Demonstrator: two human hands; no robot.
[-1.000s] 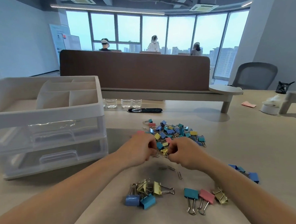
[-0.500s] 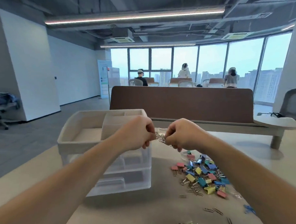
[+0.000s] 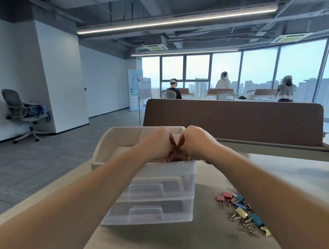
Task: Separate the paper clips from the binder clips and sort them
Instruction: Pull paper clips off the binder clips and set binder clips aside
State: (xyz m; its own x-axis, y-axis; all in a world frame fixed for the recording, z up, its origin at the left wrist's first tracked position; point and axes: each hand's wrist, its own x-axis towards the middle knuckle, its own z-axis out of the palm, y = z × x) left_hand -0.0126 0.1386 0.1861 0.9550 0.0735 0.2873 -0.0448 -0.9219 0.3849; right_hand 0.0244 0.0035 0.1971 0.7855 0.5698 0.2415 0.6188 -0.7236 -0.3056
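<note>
My left hand [image 3: 157, 144] and my right hand [image 3: 197, 141] are pressed together over the top tray of the white plastic organizer [image 3: 107, 147]. Their bunched fingertips point down into a front compartment. The paper clips they pinch are hidden behind the fingers. Coloured binder clips [image 3: 240, 208] lie in a pile on the table at the lower right, partly covered by my right forearm. Loose metal paper clips [image 3: 247, 230] are scattered among and in front of them.
The organizer has two clear drawers [image 3: 146, 212], both shut, facing me. A brown desk divider [image 3: 236, 123] runs behind it. The beige table [image 3: 211, 237] ends at the left near the organizer. An office chair [image 3: 18, 112] stands far left.
Both hands lifted a small tangle of paper clips from the pile, carried it left and up, and now dip into the organizer's top tray. The view turned left with them.
</note>
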